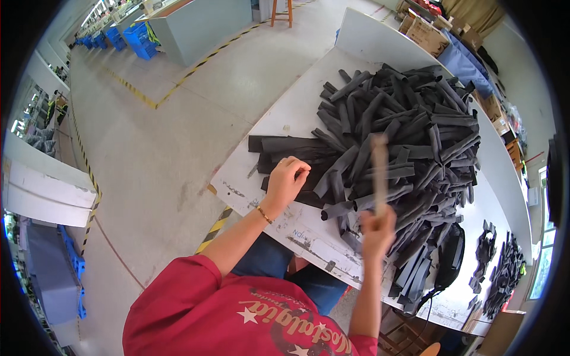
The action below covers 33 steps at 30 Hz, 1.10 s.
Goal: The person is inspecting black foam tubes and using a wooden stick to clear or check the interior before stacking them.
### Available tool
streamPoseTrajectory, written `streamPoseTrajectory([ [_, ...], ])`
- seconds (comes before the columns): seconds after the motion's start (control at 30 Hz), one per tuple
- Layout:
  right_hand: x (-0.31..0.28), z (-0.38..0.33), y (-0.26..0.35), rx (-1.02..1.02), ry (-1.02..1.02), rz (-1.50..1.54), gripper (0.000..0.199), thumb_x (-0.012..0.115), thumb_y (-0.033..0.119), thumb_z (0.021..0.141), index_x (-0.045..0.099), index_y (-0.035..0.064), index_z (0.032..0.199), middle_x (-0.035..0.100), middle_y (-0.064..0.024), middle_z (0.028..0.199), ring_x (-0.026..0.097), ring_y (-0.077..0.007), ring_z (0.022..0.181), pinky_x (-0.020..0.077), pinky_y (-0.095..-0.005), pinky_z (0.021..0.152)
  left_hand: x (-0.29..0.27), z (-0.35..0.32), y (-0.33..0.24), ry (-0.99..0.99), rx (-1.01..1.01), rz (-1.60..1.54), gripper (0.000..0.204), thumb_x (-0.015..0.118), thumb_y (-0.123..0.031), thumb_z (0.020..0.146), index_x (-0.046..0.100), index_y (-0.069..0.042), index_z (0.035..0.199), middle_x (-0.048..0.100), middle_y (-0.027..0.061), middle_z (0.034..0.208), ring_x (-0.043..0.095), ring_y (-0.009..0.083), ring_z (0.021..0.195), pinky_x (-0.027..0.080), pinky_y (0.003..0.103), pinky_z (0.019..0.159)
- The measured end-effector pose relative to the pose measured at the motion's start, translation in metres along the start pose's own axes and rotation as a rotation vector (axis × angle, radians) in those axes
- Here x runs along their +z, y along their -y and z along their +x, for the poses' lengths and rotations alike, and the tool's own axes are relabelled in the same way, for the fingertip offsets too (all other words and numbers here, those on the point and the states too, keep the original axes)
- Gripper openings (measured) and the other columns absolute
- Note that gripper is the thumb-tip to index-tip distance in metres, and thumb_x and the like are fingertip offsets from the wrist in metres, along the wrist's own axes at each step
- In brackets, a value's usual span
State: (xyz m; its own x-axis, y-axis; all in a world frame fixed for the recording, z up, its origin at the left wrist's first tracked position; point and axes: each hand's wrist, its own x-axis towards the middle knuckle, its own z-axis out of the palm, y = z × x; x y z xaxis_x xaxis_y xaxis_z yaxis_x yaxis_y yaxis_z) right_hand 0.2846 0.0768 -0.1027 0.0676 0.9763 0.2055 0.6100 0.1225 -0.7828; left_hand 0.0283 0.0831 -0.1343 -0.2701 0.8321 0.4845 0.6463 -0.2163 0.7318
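Two bare hands were at work over the table (303,118), at the near edge of a big, loose heap of dark cloth pieces (404,107), many of them rolled or tube-like. The right hand (378,229) was closed around the lower end of a pale stick (380,172), which stood roughly upright against the heap and was blurred, as was the hand. The left hand (289,181) was curled narrow, thumb close to fingertips, over a few flatter strips (288,145) at the heap's left side; whether it pinched any cloth, or touched the strips at all, could not be told.

The step in hand looked like working the cloth piece by piece with the stick, perhaps pressing or turning it, though no piece was clearly on the stick. The next move seemed to call for a sure left-hand grip on one strip, parted from its neighbours, and the stick's tip brought down to it without snagging the heap.
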Motion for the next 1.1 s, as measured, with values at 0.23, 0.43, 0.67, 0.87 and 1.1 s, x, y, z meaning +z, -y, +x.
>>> streamPoseTrajectory([
  [0.23,0.063,0.023,-0.04,-0.141,0.207,-0.262,0.046,0.069,0.017,0.081,0.056,0.0131,0.125,0.064,-0.0225,0.08,0.064,-0.0365,0.067,0.0494,-0.0413,0.06,0.013,-0.034,0.003,0.047,0.14,0.048,0.031,0.065,-0.004,0.076,0.059,-0.007,0.106,0.059,0.013,0.107,0.055,0.0327,0.109,0.044,0.042,0.093],
  [0.43,0.008,0.079,-0.121,-0.095,0.073,-0.287,0.033,0.062,0.016,0.086,0.06,0.0103,0.119,0.064,-0.0245,0.096,0.062,-0.04,0.088,0.0487,-0.0413,0.075,-0.002,-0.062,0.022,0.371,0.236,0.136,0.038,0.068,-0.011,0.076,0.058,-0.007,0.113,0.054,0.0117,0.12,0.046,0.0338,0.122,0.038,0.043,0.102],
  [0.67,0.003,0.057,-0.053,0.01,0.289,-0.464,0.045,0.062,0.033,0.087,0.054,0.0177,0.128,0.064,-0.0146,0.075,0.062,-0.0349,0.071,0.0481,-0.0416,0.066,-0.009,-0.023,0.024,0.174,0.106,-0.073,0.03,0.067,-0.017,0.082,0.06,-0.005,0.108,0.055,0.0141,0.119,0.049,0.0317,0.118,0.042,0.042,0.097],
  [0.87,0.002,0.042,-0.032,-0.09,0.257,-0.377,0.037,0.058,0.026,0.091,0.055,0.0131,0.125,0.062,-0.0136,0.071,0.062,-0.0318,0.065,0.0477,-0.0394,0.063,0.033,0.046,0.066,0.112,0.093,0.468,0.042,0.06,-0.03,0.088,0.053,-0.007,0.122,0.049,0.0166,0.129,0.042,0.0372,0.125,0.033,0.05,0.101],
  [1.1,0.0,0.014,-0.044,0.076,0.205,-0.195,0.03,0.055,0.017,0.091,0.058,0.0043,0.118,0.061,-0.0189,0.07,0.062,-0.0296,0.063,0.0482,-0.0376,0.061,0.004,-0.008,0.05,0.45,0.356,0.495,0.05,0.054,-0.04,0.089,0.049,-0.013,0.131,0.046,0.0156,0.135,0.038,0.0379,0.128,0.025,0.052,0.106],
])
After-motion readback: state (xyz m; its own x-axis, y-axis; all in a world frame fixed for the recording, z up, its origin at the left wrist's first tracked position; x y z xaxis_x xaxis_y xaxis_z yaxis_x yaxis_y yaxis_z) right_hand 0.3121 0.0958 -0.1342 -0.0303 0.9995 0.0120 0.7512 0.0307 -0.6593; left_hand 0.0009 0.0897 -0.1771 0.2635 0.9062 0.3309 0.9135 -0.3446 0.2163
